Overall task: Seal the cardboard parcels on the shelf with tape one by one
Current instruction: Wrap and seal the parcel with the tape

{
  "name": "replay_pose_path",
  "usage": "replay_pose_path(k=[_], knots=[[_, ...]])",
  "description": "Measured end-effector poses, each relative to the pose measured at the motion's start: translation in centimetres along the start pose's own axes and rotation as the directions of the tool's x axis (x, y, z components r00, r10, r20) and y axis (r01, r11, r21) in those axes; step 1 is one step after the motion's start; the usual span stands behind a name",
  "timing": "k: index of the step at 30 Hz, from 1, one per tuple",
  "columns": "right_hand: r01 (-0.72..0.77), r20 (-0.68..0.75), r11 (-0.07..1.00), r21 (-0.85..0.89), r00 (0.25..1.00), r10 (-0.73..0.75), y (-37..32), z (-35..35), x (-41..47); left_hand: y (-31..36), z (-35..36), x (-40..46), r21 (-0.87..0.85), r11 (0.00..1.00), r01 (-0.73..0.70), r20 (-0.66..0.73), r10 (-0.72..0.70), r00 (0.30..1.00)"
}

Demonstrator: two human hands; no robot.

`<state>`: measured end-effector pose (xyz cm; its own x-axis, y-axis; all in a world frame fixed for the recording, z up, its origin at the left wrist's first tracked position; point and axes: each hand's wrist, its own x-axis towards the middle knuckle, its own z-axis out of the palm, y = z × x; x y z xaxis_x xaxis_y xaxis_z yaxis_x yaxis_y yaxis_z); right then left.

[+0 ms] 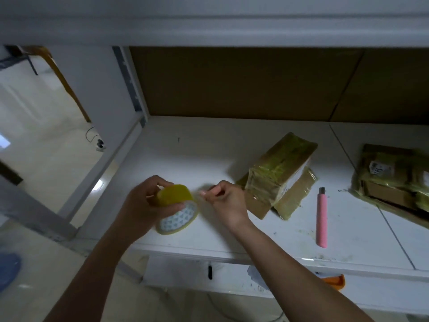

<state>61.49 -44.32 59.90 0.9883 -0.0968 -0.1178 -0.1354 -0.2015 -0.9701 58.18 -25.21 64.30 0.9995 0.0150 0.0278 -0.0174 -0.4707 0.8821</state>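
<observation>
My left hand [145, 202] grips a yellowish roll of clear tape [177, 209] above the front left of the white shelf [185, 149]. My right hand [228, 198] is just right of the roll, its fingertips pinched together at the tape's loose end. A cardboard parcel [279, 174] wrapped in yellowish tape lies on the shelf directly right of my right hand. A second taped parcel [394, 177] with a white label lies at the far right.
A pink utility knife [322, 217] lies on the shelf between the two parcels. Brown cardboard [232, 82] lines the back of the shelf. An upper shelf board [209, 22] hangs overhead. Floor and a blue object [9, 268] lie to the left.
</observation>
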Motion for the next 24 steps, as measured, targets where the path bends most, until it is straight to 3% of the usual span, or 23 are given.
replay_pose_path(k=[2, 4, 7, 11, 16, 19, 22, 24], knots=[[0.007, -0.060, 0.998, -0.069, 0.998, -0.012, 0.1, 1.2, 1.1, 0.5, -1.1, 1.0, 0.282, 0.959, -0.031, -0.009, 0.035, 0.999], [0.041, -0.061, 0.979, -0.201, 0.997, -0.054, 0.5, 2.0, 2.1, 0.7, -1.2, 1.9, 0.440, 0.898, -0.005, -0.030, 0.020, 0.999], [0.083, -0.004, 0.904, -0.418, 0.996, -0.093, 1.5, 2.6, 2.7, 0.5, -0.5, 3.5, 0.454, 0.887, 0.083, 0.000, -0.093, 0.996], [0.128, 0.015, 0.797, -0.591, 0.989, -0.148, 2.8, 3.3, 3.0, -0.5, 0.5, 5.0, 0.416, 0.901, 0.122, 0.004, -0.136, 0.991], [0.040, -0.050, 0.900, -0.434, 0.996, -0.069, 1.0, 2.9, 2.9, -1.0, 0.7, 5.2, 0.420, 0.891, 0.174, -0.007, -0.189, 0.982], [0.177, 0.036, 0.874, -0.453, 0.983, -0.181, -0.2, 1.5, 0.9, 0.0, 0.6, 4.8, 0.566, 0.808, 0.167, -0.028, -0.183, 0.983], [0.442, -0.051, 0.760, -0.476, 0.849, -0.526, -0.2, -1.4, -2.2, 1.6, 1.5, 4.6, 0.746, 0.666, -0.006, -0.044, 0.058, 0.997], [0.510, -0.192, 0.692, -0.510, 0.717, -0.670, -0.1, -4.1, -3.6, 2.9, 3.3, 4.9, 0.640, 0.747, -0.178, 0.031, 0.207, 0.978]])
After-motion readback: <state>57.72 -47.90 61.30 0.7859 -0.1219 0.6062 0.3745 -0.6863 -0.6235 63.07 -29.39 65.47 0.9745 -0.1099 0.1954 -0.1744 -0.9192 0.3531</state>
